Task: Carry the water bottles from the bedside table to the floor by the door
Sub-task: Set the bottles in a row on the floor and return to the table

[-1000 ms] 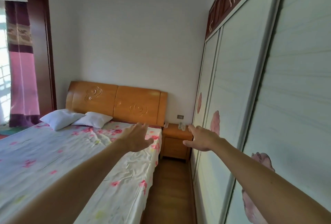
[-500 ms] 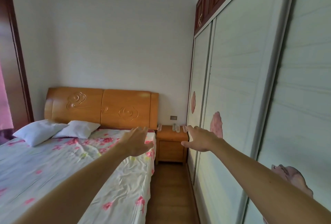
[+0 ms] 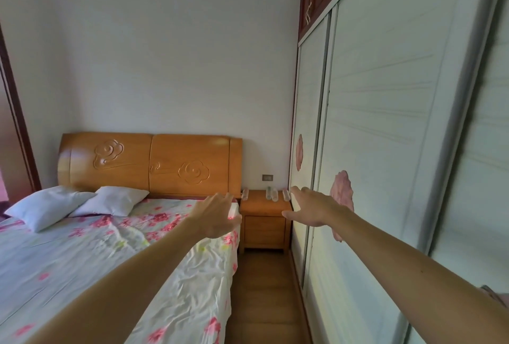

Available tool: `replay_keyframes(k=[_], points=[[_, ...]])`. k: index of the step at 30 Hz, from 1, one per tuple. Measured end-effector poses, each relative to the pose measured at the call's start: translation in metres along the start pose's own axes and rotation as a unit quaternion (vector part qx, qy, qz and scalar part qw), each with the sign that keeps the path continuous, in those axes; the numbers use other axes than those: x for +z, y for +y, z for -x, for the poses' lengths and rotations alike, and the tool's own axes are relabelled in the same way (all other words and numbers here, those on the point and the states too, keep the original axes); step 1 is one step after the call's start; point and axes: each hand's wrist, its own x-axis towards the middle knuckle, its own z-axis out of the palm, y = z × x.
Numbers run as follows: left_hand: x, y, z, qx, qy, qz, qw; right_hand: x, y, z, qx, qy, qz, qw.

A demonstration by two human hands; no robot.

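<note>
1. Water bottles (image 3: 268,192): small clear ones on top of the bedside table (image 3: 264,226). One sits at its left edge, two are close together near the middle, and one is at its right edge. They are too small and blurred to tell upright from lying.
2. Left hand (image 3: 217,215): arm stretched forward, back of the hand up, fingers straight and loosely spread. It holds nothing. In the view it sits left of the bedside table, over the near corner of the bed (image 3: 132,250), nearer the camera than the table.
3. Right hand (image 3: 314,208): arm stretched forward, fingers spread, thumb out to the side. It grips nothing. In the view it sits at the bedside table's right edge, and its fingertips fall just beside the rightmost bottle. No contact shows, and the hand looks short of the table.
4. Headboard (image 3: 148,163): orange wood with carved swirls, left of the bedside table, against the back wall.
5. Two white pillows (image 3: 55,206): on the bed, well left of the bedside table, below the headboard.
6. Bed sheet: pale with pink flowers, wrinkled.
7. Wall socket (image 3: 267,177): on the wall just above the bedside table.
8. Wardrobe (image 3: 385,151): pale sliding doors with pink flower decals, running along the right of the bedside table, with dark red upper cupboards on top.
9. Floor (image 3: 264,294): a brown strip in front of the bedside table, between the bed and the wardrobe.
</note>
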Motion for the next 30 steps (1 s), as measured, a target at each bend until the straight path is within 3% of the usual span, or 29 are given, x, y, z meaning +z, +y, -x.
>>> replay_keyframes(k=[14,30], points=[[0.038,0.007,-0.159,-0.017,0.006,-0.005,1.0,0.013,0.08,-0.153,-0.018,0.005,-0.002,1.0],[0.081,-0.012,-0.272,-0.009,0.015,0.022,1.0,0.038,0.12,-0.26,-0.02,0.003,0.003,1.0]])
